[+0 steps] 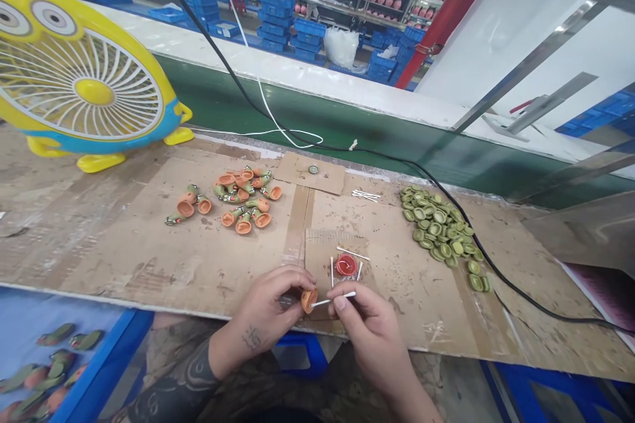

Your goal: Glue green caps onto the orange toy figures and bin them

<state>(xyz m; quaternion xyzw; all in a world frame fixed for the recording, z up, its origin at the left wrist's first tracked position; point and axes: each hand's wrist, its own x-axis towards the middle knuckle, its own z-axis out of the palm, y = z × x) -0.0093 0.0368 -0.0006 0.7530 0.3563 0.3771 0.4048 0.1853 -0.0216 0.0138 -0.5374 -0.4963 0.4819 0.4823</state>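
Left hand (272, 301) is pinching an orange piece (309, 301), near centre, presumably angling it for the swab (320, 303); right hand (371, 320) is pinching that swab, thumb against fingers. Red pot (346, 265) is sitting just far of them, likely for easy reach.

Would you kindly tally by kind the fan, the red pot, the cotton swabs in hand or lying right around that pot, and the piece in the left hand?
Fan: 1
Red pot: 1
Cotton swabs: 4 (1 in the right hand, 3 around the pot)
Orange-ended piece in the left hand: 1
Total: 7
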